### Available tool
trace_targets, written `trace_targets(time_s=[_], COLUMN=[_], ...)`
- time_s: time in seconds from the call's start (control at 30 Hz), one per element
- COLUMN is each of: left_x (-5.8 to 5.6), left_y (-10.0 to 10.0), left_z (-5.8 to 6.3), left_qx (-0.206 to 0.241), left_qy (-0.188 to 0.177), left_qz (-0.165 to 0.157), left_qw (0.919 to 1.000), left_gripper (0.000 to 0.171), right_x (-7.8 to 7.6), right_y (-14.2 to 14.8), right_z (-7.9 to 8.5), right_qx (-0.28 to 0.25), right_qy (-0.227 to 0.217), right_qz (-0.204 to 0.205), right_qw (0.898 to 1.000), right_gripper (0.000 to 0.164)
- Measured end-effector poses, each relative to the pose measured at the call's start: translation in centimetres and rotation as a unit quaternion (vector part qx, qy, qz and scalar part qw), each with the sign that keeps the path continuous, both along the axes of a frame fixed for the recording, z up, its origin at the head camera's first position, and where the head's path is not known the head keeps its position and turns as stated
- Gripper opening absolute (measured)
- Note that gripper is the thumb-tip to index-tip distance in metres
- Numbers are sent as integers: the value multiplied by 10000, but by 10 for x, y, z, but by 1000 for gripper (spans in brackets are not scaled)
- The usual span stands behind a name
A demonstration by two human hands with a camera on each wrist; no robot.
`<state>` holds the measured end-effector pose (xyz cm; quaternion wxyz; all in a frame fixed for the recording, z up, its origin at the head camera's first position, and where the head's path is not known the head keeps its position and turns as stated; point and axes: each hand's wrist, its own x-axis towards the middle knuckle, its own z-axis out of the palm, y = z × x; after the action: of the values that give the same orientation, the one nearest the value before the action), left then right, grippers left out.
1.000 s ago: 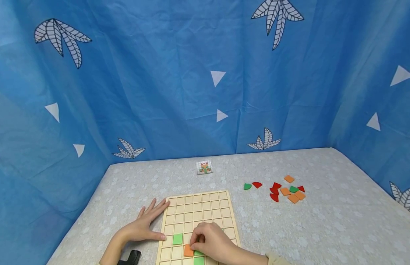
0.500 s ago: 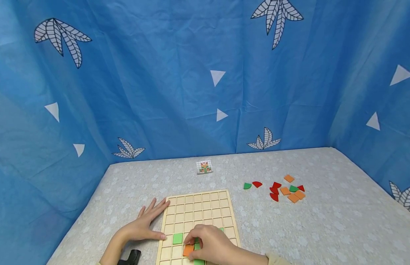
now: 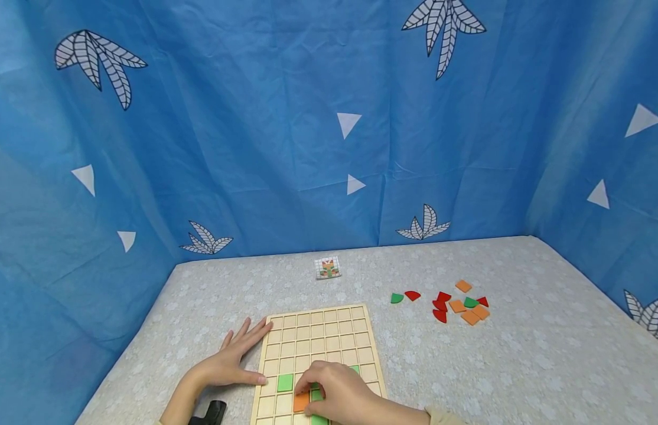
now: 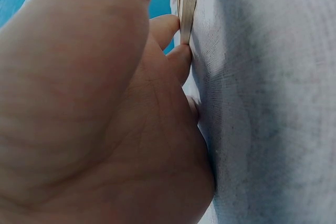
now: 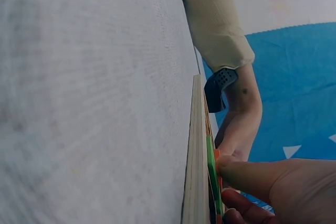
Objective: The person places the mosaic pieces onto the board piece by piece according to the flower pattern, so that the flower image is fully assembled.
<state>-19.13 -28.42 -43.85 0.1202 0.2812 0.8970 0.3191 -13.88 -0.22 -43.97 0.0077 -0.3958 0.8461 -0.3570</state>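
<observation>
A wooden grid board (image 3: 318, 332) lies on the table at the front. My left hand (image 3: 228, 363) is spread beside it, fingertips and thumb touching its left edge; the left wrist view shows fingertips against the board's side (image 4: 187, 9). My right hand (image 3: 336, 389) is over the board's lower part, with thumb and curled index finger at opposite sides of an orange square tile (image 3: 300, 403). In the right wrist view the thumb (image 5: 233, 170) meets the orange tile's edge. A green square tile (image 3: 285, 382) lies to its left. Other green tiles (image 3: 318, 420) are partly hidden by the right hand.
To the board's right lie loose orange squares (image 3: 463, 286), red pieces (image 3: 439, 316) and green pieces (image 3: 397, 298). A small pattern card (image 3: 328, 268) stands behind the board. A black object (image 3: 215, 411) is by the left forearm. Blue curtains (image 3: 286, 147) surround the table.
The right thumb and index finger have spread from close together to opposite sides of the orange tile, which now looks flatter in its cell. The left hand has not moved.
</observation>
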Motion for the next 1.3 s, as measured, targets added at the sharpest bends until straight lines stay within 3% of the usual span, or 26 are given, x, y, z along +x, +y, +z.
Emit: trace_targets(time_s=[0.67, 0.83, 1.03, 1.13, 1.3], left_x=[-1, 0, -1, -2, -3], left_y=[-2, -1, -1, -1, 0], left_z=[-2, 0, -1, -2, -3], left_qx=[-16, 46, 38, -4, -45], left_qy=[10, 23, -61, -127, -112], left_qz=[25, -9, 35, 89, 94], left_qw=[10000, 10000, 10000, 9999, 9999], left_gripper=[98, 98, 99, 99, 100], right_x=[0, -2, -12, -22, -42], right_y=[-1, 0, 10, 21, 51], right_z=[1, 5, 15, 24, 39], right_qx=[-128, -428, -1306, -1479, -1350], right_qy=[165, -105, -1001, -1305, -1119], right_qz=[8, 71, 133, -101, -719], right_qw=[9998, 9990, 9863, 9803, 9819], right_gripper=[21, 17, 8, 7, 9])
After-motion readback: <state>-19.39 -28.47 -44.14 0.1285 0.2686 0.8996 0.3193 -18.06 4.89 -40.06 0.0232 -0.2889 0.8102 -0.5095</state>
